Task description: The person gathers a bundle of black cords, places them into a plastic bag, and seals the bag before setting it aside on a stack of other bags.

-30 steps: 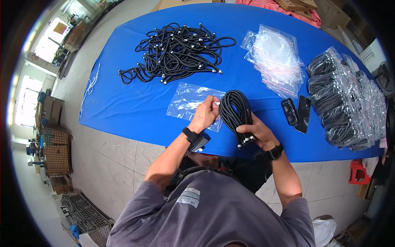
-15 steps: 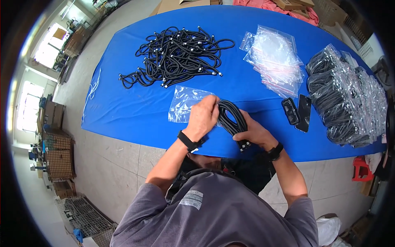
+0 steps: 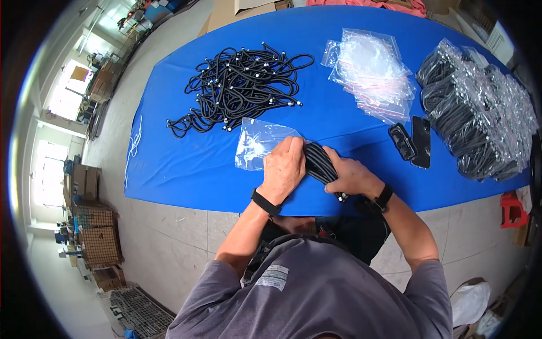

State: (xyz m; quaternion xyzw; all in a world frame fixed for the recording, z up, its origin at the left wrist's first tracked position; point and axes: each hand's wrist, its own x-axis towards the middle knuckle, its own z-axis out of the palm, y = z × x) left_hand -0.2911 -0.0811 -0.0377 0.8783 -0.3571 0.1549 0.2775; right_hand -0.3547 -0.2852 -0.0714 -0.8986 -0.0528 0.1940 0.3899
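the bundle (image 3: 320, 164) is between the left hand (image 3: 285, 168) and right hand (image 3: 358, 179), at the blue table's (image 3: 175, 164) near side, long axis slanting far left to near right, tips (image 3: 341, 197) pointing near right. right fingers close round it; left fingers curl over the bag's (image 3: 254, 147) right end, what they grip i cannot tell. loose cords (image 3: 237, 85) heap far left. grey floor (image 3: 180, 229) runs left.

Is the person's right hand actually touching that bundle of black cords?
Touching: the head view shows the right hand gripping the bundle of black cords, its thumb laid against them with no gap.
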